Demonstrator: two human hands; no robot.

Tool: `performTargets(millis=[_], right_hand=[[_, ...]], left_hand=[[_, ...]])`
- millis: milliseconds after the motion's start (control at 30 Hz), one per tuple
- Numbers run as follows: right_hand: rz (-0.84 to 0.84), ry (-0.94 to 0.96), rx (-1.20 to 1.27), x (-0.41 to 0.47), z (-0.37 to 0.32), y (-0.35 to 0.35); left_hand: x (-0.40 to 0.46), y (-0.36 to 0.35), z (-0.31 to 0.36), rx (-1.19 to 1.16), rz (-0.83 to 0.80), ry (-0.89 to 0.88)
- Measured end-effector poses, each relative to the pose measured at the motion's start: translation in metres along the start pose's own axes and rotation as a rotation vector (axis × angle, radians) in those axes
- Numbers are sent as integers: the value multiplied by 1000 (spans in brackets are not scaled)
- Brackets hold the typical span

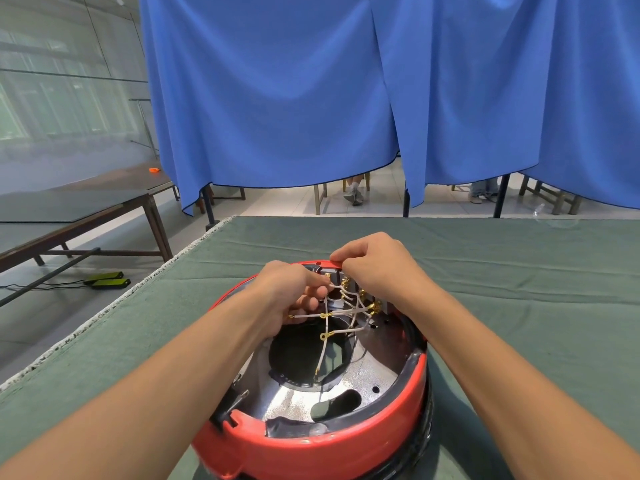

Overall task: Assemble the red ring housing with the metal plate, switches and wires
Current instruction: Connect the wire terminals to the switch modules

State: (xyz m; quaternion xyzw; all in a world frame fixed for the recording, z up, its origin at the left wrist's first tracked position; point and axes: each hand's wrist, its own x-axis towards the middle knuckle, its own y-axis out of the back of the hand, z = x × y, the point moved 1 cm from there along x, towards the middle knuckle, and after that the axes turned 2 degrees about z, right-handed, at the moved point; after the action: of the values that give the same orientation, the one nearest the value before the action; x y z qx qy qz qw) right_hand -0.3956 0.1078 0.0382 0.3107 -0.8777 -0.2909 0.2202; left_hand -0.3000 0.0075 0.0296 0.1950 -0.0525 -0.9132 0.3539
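The housing (322, 441) sits open side up on the green cloth (519, 271), right in front of me, so I can look straight down into it. The plate (346, 386) lies in its bottom, and the white wires (346, 311) fan out from the far wall, where the switches (363, 296) stand with their brass terminals.

My right hand (377, 268) rests on the far rim, thumb and forefinger pinched together over the red edge. I judge it is there to steady the housing and keep that wall from shifting while I work. Whether it also holds a wire end I cannot tell; the fingertips are hidden.

My left hand (287, 296) reaches in from the left, fingers curled narrow around a few wires, drawing them to the left, away from the switches. That keeps the strands apart so I can pick out one terminal. Several ring lugs (323, 336) hang loose over the plate's central opening, so I judge the wiring is partway done.
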Motion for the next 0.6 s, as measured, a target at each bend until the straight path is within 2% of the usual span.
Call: performTargets(millis=[300,500,600], right_hand=[[26,-67,71,-1,-5,2],[18,-82,108,-2,-7,3],[13,-89,132,-2,-7,3]], left_hand=[[-4,0,3,32,13,4],[-9,0,1,150,100,-32],[-15,1,4,302,148,-36]])
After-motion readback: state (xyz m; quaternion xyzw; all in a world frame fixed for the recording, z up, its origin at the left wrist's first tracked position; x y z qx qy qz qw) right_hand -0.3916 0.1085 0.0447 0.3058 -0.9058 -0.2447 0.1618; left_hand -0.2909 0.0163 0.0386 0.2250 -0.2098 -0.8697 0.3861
